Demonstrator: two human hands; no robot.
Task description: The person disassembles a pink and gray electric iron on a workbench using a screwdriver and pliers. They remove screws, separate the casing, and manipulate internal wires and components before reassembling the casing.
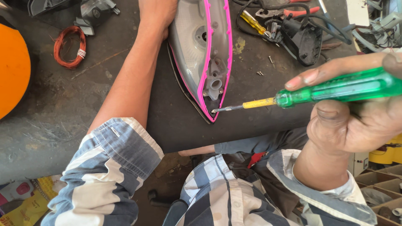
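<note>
Right hand point(356, 117) grips green screwdriver point(335, 90), tip on iron shell point(201, 50) beside clutching left hand point(157, 14).

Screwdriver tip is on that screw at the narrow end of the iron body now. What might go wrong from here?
1. The green screwdriver comes in at a shallow slant, so its tip may slip off the screw and gouge the pink rim.
2. The left hand steadies only the far end of the iron body, so the near tip could twist under pressure.
3. The tip sits close to the table edge; a freed screw might drop to the floor.
</note>
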